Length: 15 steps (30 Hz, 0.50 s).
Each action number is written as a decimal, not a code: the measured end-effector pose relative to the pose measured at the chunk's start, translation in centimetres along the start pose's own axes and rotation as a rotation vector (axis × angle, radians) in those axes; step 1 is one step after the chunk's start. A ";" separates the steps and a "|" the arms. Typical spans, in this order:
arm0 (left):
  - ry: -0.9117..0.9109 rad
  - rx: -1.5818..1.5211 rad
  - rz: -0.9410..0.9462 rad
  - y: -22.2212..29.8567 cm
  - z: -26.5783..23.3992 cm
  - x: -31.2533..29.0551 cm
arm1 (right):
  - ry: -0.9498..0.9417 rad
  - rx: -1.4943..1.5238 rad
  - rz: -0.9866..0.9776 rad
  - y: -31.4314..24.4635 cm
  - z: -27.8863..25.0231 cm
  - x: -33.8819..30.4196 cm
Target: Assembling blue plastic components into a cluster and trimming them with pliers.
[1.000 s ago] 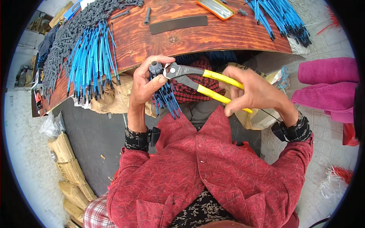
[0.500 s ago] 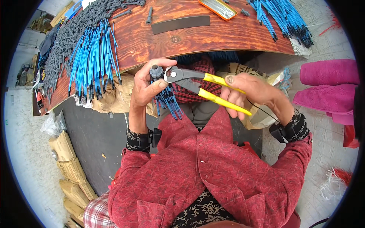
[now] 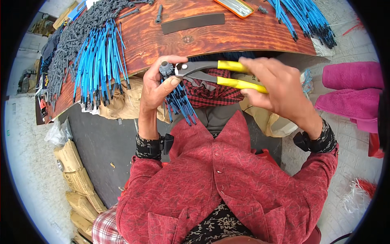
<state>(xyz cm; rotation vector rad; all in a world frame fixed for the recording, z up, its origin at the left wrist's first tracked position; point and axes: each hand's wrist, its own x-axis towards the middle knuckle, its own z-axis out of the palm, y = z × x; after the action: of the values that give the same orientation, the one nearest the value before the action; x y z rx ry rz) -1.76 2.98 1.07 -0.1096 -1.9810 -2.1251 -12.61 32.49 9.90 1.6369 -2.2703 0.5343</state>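
Observation:
My left hand is closed round a grey plastic hub, from which a bunch of blue rods with black tips hangs down. In my right hand are pliers with yellow handles; the fingers wrap round the handle ends. The dark jaws of the pliers meet the side of the hub beside my left thumb. What lies between the jaws is too small to make out.
A brown wooden table spans the far side. On it lie a heap of grey plastic parts, blue rods, a dark flat strip and an orange-rimmed tin. Magenta cushions stand at the right.
The pliers have turned so their handles point more level and sit higher. My right hand has moved up and changed its grip on the handles. The left hand has barely moved.

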 end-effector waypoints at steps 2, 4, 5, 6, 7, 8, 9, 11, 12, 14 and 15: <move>-0.094 -0.006 0.040 -0.4 -0.4 0.0 | -0.467 0.738 0.424 1.2 0.1 0.6; -0.128 -0.017 0.071 -0.8 -0.5 0.0 | -0.976 1.624 0.883 1.6 2.4 -0.9; -0.131 -0.023 0.090 -0.9 -0.5 -0.5 | -0.996 1.748 0.839 1.2 3.2 -1.0; -0.133 -0.022 0.092 -0.6 -0.4 -0.6 | -0.976 1.616 0.849 1.6 2.7 -0.8; -0.120 -0.017 0.070 -0.5 -0.5 -0.4 | -0.953 1.484 0.856 2.0 1.8 -0.1; -0.095 -0.013 0.068 -0.2 -0.5 -0.2 | -0.860 1.381 0.800 2.2 1.3 0.1; -0.072 -0.010 0.067 0.0 -0.5 0.0 | -0.811 1.303 0.740 2.0 0.8 0.4; -0.070 0.000 0.082 -0.3 -0.9 0.0 | -0.570 0.950 0.438 1.1 0.3 0.3; -0.050 0.000 0.067 -0.5 -1.0 -0.2 | -0.578 0.949 0.434 0.2 -0.6 0.8; -0.024 -0.009 0.085 -0.3 -0.6 -0.2 | -0.492 0.616 0.418 -1.6 -2.6 2.0; -0.028 -0.010 0.084 -0.2 -0.5 -0.2 | -0.491 0.616 0.422 -1.7 -2.2 1.7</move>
<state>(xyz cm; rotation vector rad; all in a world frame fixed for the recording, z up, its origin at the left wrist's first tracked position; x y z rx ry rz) -1.60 2.54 0.78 -0.2210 -1.9451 -2.0926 -11.52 31.60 12.76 1.6715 -3.0699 1.1306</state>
